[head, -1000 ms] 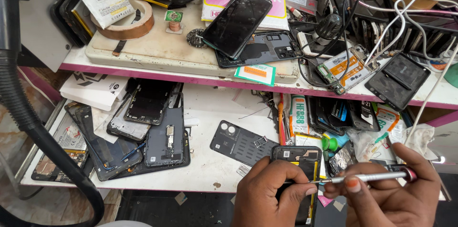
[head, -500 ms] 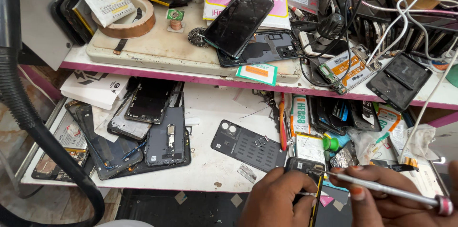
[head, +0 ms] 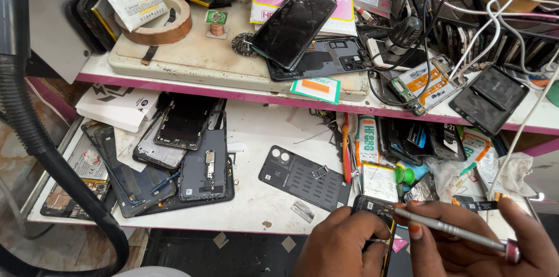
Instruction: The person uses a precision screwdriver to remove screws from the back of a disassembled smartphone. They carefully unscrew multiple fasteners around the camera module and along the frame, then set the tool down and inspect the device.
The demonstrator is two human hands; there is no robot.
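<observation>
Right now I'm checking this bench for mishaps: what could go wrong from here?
The opened phone sits at the bench's front edge, steadied only by the left hand; it could slip off. The metal tool in the right hand points at the phone's exposed inside, so a slip might scratch parts. The small metal piece lying loose nearby could get knocked away.

Flat perforated phone back cover (head: pixel 303 178) lies on lower shelf (head: pixel 262 131), left of opened handset (head: pixel 375 210); stacked phone frames (head: pixel 180 154) further left.
</observation>
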